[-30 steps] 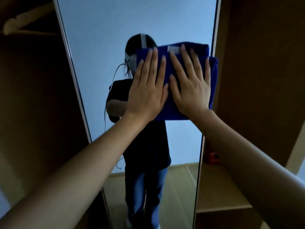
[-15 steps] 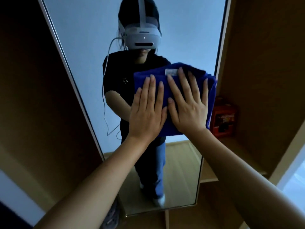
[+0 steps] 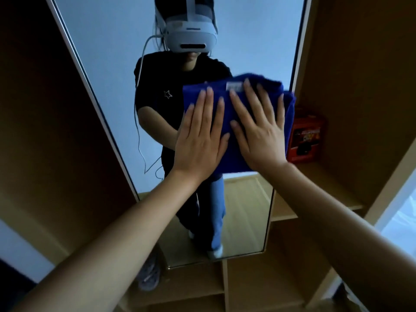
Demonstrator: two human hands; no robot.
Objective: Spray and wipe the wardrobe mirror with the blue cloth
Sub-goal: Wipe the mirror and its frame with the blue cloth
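We press the folded blue cloth point(image 3: 234, 118) flat on the wardrobe mirror point(image 3: 112, 64), near its right edge, with left hand point(image 3: 200, 140) and right hand point(image 3: 261, 134) side by side, fingers straight, gripping nothing. Unwiped glass seems to lie below and left; the left hand is nearer.

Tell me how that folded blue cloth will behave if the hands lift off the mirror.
The blue cloth looks soft and floppy: folded layers bulge at its right edge, so it would likely sag or unfold. Only the flat left hand and right hand press it to the mirror, so it would probably drop. Seems light.
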